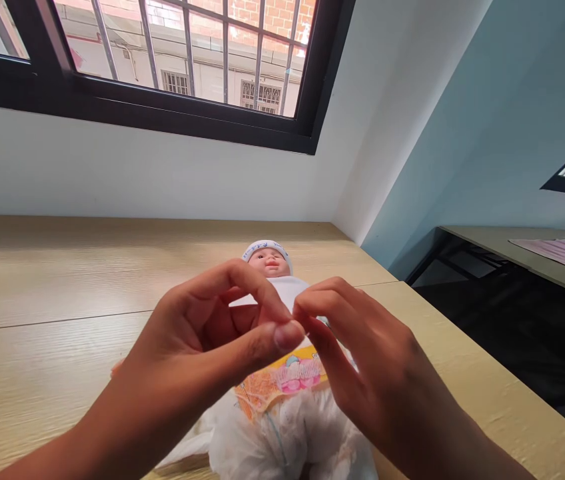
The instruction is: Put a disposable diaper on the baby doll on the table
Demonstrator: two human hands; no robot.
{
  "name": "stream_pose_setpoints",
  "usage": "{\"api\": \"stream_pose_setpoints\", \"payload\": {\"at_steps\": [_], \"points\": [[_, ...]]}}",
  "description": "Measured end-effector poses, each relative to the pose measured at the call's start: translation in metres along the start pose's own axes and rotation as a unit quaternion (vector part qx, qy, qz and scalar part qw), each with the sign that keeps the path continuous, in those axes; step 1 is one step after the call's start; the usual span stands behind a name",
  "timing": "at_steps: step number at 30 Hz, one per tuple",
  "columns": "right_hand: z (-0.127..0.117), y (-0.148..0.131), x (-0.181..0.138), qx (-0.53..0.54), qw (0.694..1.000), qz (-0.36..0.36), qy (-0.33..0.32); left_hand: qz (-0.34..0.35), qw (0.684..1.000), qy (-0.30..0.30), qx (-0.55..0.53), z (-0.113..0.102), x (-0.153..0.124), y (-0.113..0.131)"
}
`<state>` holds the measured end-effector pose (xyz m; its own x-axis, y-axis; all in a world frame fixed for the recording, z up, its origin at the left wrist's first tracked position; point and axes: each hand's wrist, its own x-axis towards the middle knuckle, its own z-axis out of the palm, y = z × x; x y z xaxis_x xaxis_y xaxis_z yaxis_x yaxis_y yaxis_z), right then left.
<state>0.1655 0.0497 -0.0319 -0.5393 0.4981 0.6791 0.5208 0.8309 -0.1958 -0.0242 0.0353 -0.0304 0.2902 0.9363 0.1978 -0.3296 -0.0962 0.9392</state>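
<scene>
A baby doll with a white headband lies on its back on the wooden table, head away from me. It wears a white diaper with a colourful printed front band. My left hand and my right hand hover above the doll's belly, fingertips meeting in a pinch near the middle. Both hands have curled fingers. Whatever lies between the fingertips is too small to make out. The hands hide the doll's torso and arms.
The table runs along a white wall under a dark-framed barred window. A second desk stands at the right, beyond a dark gap at the table's right edge.
</scene>
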Motion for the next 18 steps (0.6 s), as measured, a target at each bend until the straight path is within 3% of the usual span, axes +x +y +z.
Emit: {"api": "stream_pose_setpoints", "payload": {"at_steps": [2, 7, 13, 18], "points": [[-0.007, -0.004, 0.0, 0.037, 0.999, 0.019, 0.008, -0.02, 1.0, 0.002, -0.015, -0.001, 0.002, -0.001], [-0.017, -0.018, -0.004, 0.047, 0.991, 0.052, 0.118, -0.055, 0.998, 0.009, -0.022, 0.003, 0.004, 0.0], [-0.009, -0.021, -0.008, -0.011, 0.993, 0.056, 0.099, -0.075, 0.996, -0.018, -0.053, 0.006, 0.001, 0.001], [-0.013, -0.026, -0.01, -0.03, 0.99, 0.052, 0.124, -0.073, 0.993, -0.04, -0.089, 0.006, -0.001, 0.003]]}}
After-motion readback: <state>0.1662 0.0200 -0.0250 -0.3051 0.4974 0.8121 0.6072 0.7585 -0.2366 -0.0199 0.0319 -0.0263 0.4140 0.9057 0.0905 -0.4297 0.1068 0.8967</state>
